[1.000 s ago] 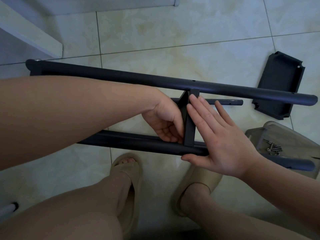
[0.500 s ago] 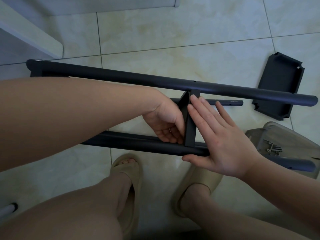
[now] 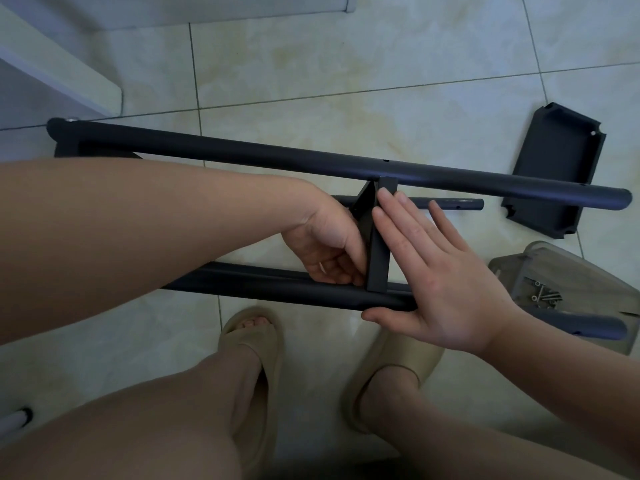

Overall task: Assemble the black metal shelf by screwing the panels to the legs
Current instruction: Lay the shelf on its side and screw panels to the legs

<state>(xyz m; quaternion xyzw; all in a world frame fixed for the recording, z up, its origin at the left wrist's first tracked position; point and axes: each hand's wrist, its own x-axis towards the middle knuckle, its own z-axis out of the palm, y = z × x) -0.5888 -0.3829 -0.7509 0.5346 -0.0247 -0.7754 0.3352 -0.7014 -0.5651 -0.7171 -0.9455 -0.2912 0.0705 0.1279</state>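
On pale glossy floor tiles (image 3: pixel 346 64), the left hand (image 3: pixel 329 247) grips the upright black metal shelf panel (image 3: pixel 379 258) with curled fingers, while the right hand (image 3: pixel 440 282) presses flat against it, fingers straight.

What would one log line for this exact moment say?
step: panel held between legs | left hand: fingers curled at panel's near end | right hand: flat against panel | screws: in tray

No readable text, label or number anywhere.
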